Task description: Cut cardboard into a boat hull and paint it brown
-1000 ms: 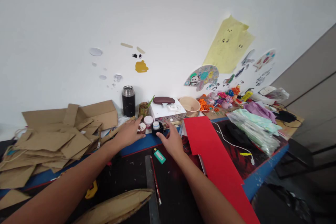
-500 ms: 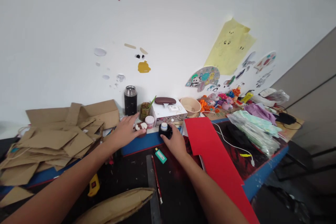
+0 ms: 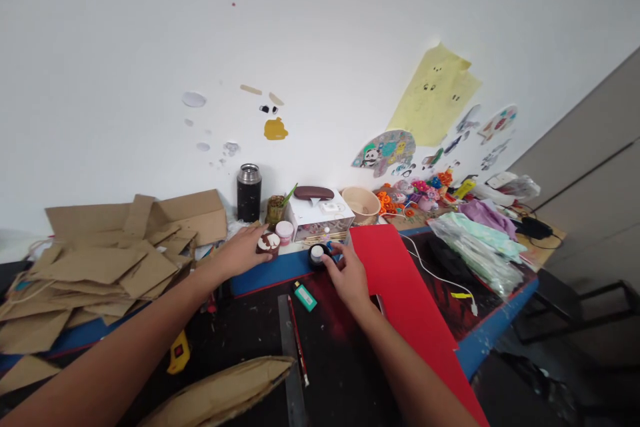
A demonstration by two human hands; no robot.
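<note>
Two bare hands are over the counter (image 3: 343, 363): the left hand (image 3: 241, 252) has its grip curved at the left side of a brown-and-white jar (image 3: 269, 244), beside a pink jar (image 3: 285, 232), but whether it holds it I cannot tell. The right hand (image 3: 349, 277) has its grip half open, not closed on anything, at the right edge of a black dish (image 3: 317, 257), which rests on the blue strip (image 3: 273, 273).
</note>
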